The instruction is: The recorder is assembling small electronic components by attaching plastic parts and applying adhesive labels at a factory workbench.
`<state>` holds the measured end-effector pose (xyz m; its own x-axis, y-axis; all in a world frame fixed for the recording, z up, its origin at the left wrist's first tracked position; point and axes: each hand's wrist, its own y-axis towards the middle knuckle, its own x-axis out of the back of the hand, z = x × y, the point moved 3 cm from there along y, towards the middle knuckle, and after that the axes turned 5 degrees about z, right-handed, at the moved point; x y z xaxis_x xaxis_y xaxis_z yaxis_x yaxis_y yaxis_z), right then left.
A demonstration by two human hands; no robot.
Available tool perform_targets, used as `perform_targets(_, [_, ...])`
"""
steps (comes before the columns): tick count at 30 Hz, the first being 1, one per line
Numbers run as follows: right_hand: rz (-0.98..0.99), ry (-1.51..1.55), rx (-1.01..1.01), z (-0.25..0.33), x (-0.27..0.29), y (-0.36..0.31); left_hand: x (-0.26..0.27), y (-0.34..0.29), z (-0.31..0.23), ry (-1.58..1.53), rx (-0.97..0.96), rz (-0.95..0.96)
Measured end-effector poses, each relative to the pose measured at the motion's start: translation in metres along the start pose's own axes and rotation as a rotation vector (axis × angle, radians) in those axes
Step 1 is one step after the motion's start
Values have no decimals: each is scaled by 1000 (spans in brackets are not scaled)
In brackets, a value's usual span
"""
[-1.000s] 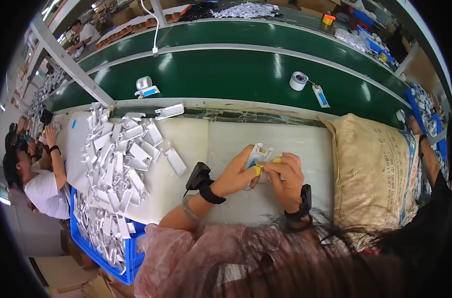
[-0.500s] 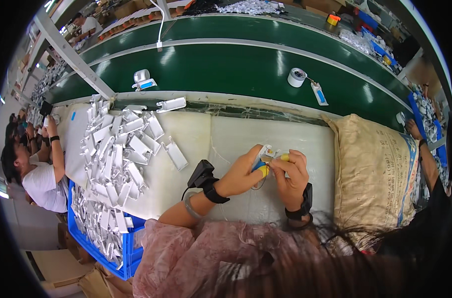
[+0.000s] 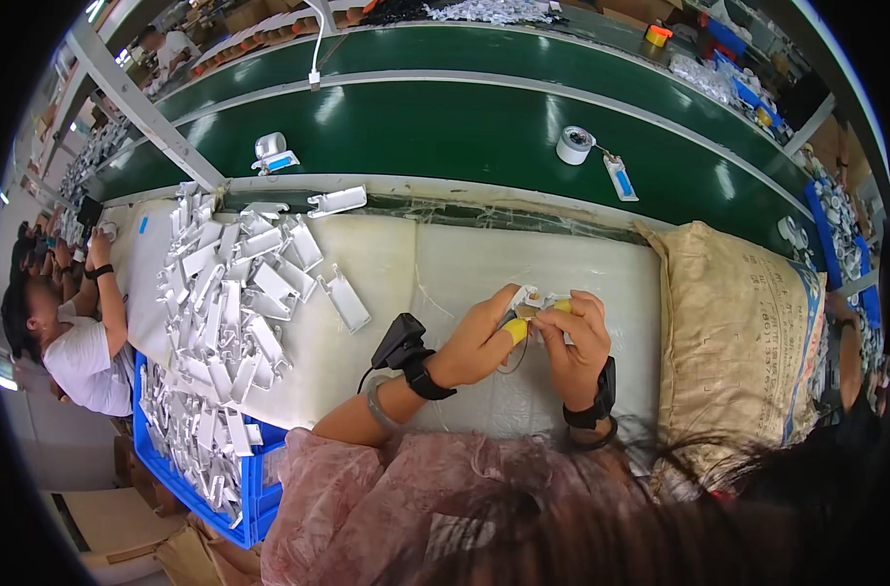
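Observation:
Over the bench's middle, my left hand point(image 3: 476, 344) is closed around a small white plastic housing point(image 3: 527, 295), its thumb along the near side. My right hand point(image 3: 579, 344) meets it from the right, thumb and fingers pinched at the same piece. Yellow covers sit on my left thumb and a right finger. A thin dark wire point(image 3: 516, 365) loops below the fingers. What lies between the fingertips is partly hidden. To the left of my hands spreads a heap of white plastic housings point(image 3: 232, 293), with one housing point(image 3: 344, 298) lying at its right edge.
A blue crate point(image 3: 259, 503) of white parts stands at the lower left. A woven sack point(image 3: 733, 342) lies right. Beyond the bench, a green conveyor belt point(image 3: 416, 137) carries round white units point(image 3: 575, 145) wired to small housings. A co-worker point(image 3: 93, 361) sits left; another person's arm shows right.
The round units on the belt have shifted slightly left. My hands stay together, fingers slightly adjusted; the blue patch by my left thumb is hardly visible now. The right-hand co-worker's arm has drawn nearer.

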<state>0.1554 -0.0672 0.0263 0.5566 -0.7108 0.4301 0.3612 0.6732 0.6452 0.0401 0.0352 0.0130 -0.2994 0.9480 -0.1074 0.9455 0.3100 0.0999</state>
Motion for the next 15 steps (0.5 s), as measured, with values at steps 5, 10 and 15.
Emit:
perform_targets(5, [-2, -49, 38, -4, -2, 1, 4, 1, 7, 45, -11, -23])
perform_targets(10, [32, -31, -1, -10, 1, -4, 2, 3, 0, 186, -163, 2])
perform_targets(15, [-24, 14, 30, -6, 1, -4, 0, 4, 30, -173, -21, -173])
